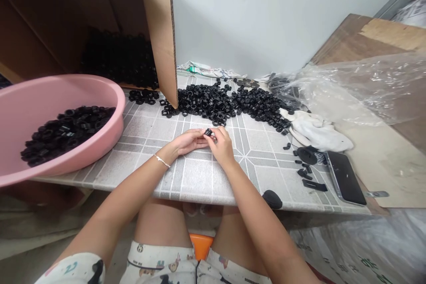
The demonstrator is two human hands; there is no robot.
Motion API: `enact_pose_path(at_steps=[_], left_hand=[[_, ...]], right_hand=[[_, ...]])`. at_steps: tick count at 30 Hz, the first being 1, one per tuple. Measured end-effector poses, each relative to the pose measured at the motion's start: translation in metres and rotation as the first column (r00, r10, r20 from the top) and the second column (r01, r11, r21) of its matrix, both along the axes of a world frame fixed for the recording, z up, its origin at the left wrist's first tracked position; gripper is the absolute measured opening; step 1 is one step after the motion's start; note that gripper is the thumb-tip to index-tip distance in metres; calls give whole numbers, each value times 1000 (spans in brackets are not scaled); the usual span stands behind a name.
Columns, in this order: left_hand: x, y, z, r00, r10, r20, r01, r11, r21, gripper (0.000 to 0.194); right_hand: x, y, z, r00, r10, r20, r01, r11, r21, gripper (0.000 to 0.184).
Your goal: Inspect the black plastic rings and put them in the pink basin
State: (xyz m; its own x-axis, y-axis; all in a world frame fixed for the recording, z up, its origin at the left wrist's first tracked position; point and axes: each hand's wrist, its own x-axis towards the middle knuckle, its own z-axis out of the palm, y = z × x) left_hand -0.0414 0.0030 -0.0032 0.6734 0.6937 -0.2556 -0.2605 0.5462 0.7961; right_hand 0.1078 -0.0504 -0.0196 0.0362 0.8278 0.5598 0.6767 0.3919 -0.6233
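Between my fingertips, above the front part of the table, is a small black plastic nut [208, 132]. My left hand [190, 142] comes in from the left, palm turned up, its thumb and fingers at the near side of the nut. From the right, my right hand [221, 145] pinches the same piece with bent fingers. Just beyond both hands lies a loose pile of similar black nuts [206, 102]. A second heap of small black parts [261, 104] joins it on the right.
A pink basin [116, 128] holding black parts stands at left. Behind it a cardboard box [163, 31] lies open with more black pieces inside. At right are white gloves [319, 131], a phone [346, 177], clear plastic film [359, 84] and a black rounded object [272, 199] at the table edge.
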Motion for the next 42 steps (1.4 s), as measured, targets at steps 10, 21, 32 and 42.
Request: enact_pose_path(at_steps=[10, 21, 32, 42], left_hand=[[6, -2, 0, 971, 219, -98, -177, 931, 319, 44], [4, 2, 2, 963, 220, -153, -156, 925, 346, 42], [-2, 3, 2, 972, 171, -161, -125, 957, 262, 40], [1, 2, 3, 979, 132, -154, -81, 951, 298, 37]], right_hand=[[8, 9, 4, 824, 122, -553, -252, 954, -164, 29], [10, 13, -1, 751, 115, -650, -292, 941, -171, 25], [10, 9, -4, 870, 166, -465, -260, 955, -146, 19], [8, 6, -2, 930, -66, -362, -68, 936, -345, 45]])
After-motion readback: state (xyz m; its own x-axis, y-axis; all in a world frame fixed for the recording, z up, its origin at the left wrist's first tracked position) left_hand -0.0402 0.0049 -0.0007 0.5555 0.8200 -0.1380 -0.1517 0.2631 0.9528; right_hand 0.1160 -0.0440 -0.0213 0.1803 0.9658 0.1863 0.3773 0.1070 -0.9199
